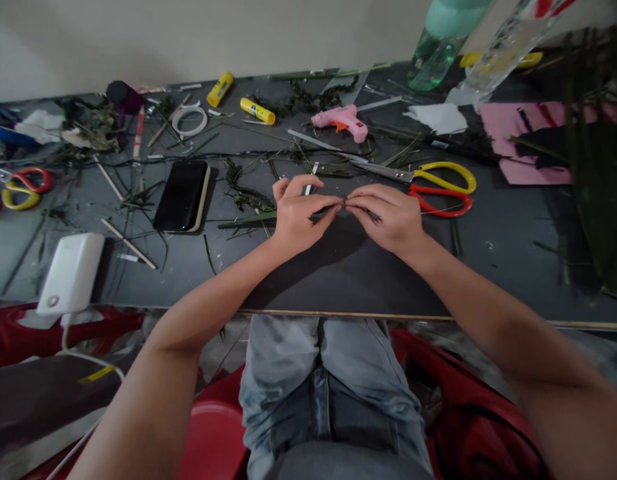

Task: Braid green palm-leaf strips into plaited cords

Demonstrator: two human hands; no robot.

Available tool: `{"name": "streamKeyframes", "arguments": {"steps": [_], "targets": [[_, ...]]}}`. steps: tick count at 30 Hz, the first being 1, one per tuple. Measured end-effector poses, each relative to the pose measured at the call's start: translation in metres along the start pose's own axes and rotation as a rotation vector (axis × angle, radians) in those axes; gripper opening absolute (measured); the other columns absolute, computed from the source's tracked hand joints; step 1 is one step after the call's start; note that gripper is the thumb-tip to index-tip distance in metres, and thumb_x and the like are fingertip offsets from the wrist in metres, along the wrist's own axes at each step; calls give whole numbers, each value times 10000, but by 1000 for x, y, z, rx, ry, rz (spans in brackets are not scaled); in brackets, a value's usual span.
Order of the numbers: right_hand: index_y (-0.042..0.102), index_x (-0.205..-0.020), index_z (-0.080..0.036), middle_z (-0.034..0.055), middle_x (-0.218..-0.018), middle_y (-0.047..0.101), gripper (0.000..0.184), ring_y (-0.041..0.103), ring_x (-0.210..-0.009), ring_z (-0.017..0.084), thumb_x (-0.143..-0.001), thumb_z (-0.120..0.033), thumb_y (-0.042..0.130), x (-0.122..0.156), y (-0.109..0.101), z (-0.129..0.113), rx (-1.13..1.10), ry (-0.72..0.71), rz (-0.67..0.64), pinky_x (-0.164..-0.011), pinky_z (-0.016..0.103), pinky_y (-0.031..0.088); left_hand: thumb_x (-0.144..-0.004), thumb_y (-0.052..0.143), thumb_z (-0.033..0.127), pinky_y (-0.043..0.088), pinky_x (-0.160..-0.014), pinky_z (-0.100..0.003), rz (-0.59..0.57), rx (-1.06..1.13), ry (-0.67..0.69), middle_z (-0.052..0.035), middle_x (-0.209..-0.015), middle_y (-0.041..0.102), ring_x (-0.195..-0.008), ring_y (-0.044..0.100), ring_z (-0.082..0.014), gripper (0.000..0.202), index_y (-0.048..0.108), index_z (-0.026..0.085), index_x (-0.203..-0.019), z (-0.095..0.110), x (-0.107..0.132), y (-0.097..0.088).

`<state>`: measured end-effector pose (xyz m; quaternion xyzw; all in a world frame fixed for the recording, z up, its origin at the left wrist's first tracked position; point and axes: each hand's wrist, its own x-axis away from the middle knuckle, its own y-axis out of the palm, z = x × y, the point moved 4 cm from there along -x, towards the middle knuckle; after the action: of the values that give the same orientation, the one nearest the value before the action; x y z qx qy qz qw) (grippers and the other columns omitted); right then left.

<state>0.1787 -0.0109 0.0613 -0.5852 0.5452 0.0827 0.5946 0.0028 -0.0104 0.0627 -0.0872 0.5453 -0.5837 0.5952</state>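
My left hand (303, 212) and my right hand (388, 213) meet over the dark table, thumbs and forefingers pinched tip to tip. Between the fingertips is a tiny dark piece, too small to make out. A thin pale strand (441, 212) shows to the right of my right hand, across the red handle of the scissors (443, 190); whether I hold it I cannot tell. These scissors have one yellow and one red handle and lie just beyond my right hand. Green leaf strips (248, 220) lie beside my left hand.
Behind my hands lie a pink glue gun (342, 122), yellow glue sticks (258, 111) and a tape roll (189, 120). On the left are a phone (182, 197) and a cabled white power bank (71, 273). A green bottle (433, 57) and pink paper (523, 150) are at right.
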Motion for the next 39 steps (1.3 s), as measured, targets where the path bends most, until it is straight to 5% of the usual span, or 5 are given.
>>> {"name": "streamKeyframes", "arguments": {"steps": [6, 18, 27, 32, 39], "targets": [[749, -954, -190, 45, -966, 784, 151, 737, -868, 155, -970, -241, 607, -2, -5, -7, 78, -93, 20, -772, 243, 556, -946, 591, 380, 274, -1064, -520, -11, -9, 67, -28, -935, 768, -1108, 658, -267, 204, 772, 287, -953, -3, 1, -3], [733, -991, -216, 19, -965, 784, 165, 696, -775, 135, -991, -245, 570, -4, -13, -18, 221, -174, -19, -685, 263, 499, -919, 615, 345, 349, -979, -492, 78, -14, 209, -21, -747, 720, -1009, 661, -249, 157, 742, 273, -862, -2, 8, -4], [744, -1014, -232, 17, -981, 785, 258, 698, -838, 147, -995, -167, 495, -2, -12, -5, 225, -193, -17, -742, 283, 522, -926, 608, 348, 359, -1009, -496, 4, -33, 245, -24, -883, 772, -1078, 660, -254, 169, 745, 283, -1000, 1, 4, -1], [741, -990, -231, 19, -971, 783, 248, 693, -828, 149, -990, -167, 501, 0, -9, -1, 224, -169, 2, -746, 286, 525, -904, 626, 346, 366, -1009, -496, 13, -27, 204, -41, -933, 776, -1102, 651, -267, 220, 742, 270, -1075, 4, 3, -5], [742, -1024, -239, 28, -968, 771, 244, 670, -837, 150, -1001, -199, 503, -1, -7, -2, 144, -179, -25, -749, 294, 499, -898, 601, 285, 435, -981, -437, -65, 43, 84, -49, -955, 768, -1116, 652, -245, 174, 766, 232, -886, 6, -4, -9]]}}
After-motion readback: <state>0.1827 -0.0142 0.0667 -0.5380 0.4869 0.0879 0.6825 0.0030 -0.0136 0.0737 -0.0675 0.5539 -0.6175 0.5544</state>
